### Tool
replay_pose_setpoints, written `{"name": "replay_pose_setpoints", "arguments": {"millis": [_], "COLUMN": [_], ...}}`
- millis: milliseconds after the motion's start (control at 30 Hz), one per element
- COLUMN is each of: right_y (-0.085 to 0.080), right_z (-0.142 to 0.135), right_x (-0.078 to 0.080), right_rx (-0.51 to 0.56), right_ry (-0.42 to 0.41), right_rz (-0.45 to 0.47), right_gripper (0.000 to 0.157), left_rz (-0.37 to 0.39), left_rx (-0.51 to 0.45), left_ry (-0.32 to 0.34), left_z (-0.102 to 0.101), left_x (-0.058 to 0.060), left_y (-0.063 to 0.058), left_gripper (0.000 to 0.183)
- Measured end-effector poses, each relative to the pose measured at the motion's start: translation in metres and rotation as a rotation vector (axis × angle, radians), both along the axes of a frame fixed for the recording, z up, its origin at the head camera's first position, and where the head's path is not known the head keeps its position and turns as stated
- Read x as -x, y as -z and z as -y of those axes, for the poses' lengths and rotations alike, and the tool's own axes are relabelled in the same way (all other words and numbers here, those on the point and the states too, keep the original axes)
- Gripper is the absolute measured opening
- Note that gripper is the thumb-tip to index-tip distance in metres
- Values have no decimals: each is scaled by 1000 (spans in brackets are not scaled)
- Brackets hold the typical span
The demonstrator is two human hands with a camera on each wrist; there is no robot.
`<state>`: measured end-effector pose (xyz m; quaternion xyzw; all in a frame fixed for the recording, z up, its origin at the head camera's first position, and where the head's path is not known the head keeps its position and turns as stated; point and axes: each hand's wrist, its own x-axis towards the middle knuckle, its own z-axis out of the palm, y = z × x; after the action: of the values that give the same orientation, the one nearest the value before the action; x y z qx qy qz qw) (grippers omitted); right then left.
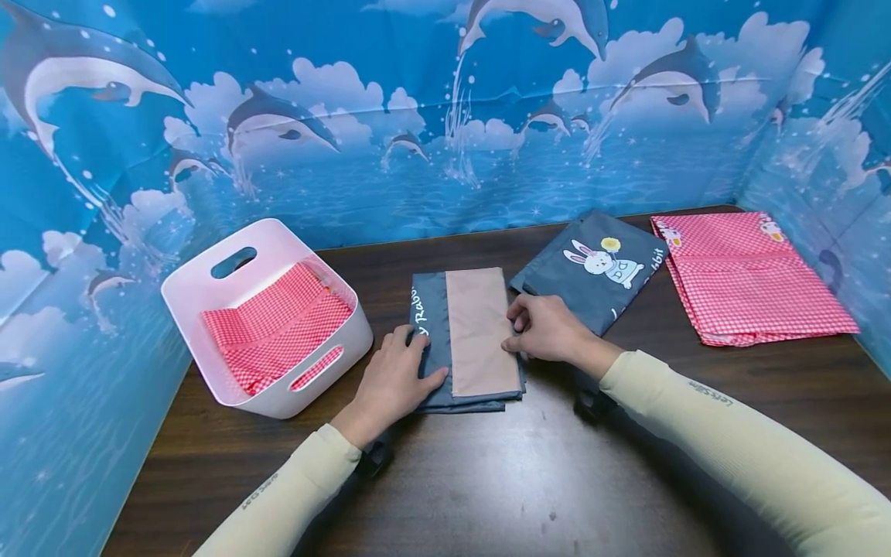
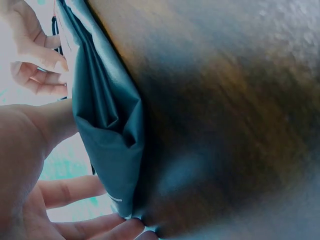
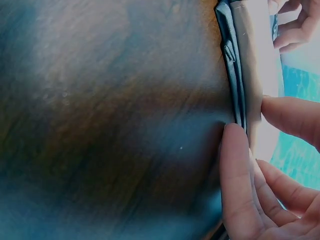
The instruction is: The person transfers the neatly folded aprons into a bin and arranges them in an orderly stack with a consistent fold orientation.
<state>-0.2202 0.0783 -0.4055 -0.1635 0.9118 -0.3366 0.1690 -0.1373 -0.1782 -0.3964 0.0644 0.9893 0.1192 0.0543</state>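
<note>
A folded dark grey cloth [image 1: 435, 340] with white lettering and a beige panel [image 1: 483, 333] on top lies on the table in front of me. My left hand [image 1: 393, 375] rests on its left side, fingers spread along the edge and thumb over the grey part. In the left wrist view the cloth's near end [image 2: 107, 130] shows loose layered folds. At the opposite edge my right hand [image 1: 546, 329] pinches the beige side between thumb and fingers. The right wrist view shows its thumb [image 3: 235, 175] low against the stacked layers.
A second dark folded cloth [image 1: 592, 267] with a rabbit print lies just right of the first. Farther right is a red checked folded cloth [image 1: 752, 286]. On the left, a white basket [image 1: 198, 282] holds another red checked cloth [image 1: 285, 325]. A dolphin-print curtain [image 1: 390, 193] backs the table.
</note>
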Motion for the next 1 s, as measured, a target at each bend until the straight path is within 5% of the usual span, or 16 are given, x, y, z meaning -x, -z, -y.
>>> {"name": "replay_pose_setpoints", "arguments": {"millis": [667, 1000], "right_y": [-10, -1], "right_z": [5, 5], "right_x": [2, -6], "right_rx": [14, 17], "right_ry": [58, 61], "right_rz": [68, 86], "right_gripper": [41, 41], "left_rz": [50, 41], "left_rx": [-165, -219], "left_ry": [-114, -118], "left_z": [-2, 1], "left_x": [12, 5], "left_y": [-6, 7], "left_gripper": [63, 64]}}
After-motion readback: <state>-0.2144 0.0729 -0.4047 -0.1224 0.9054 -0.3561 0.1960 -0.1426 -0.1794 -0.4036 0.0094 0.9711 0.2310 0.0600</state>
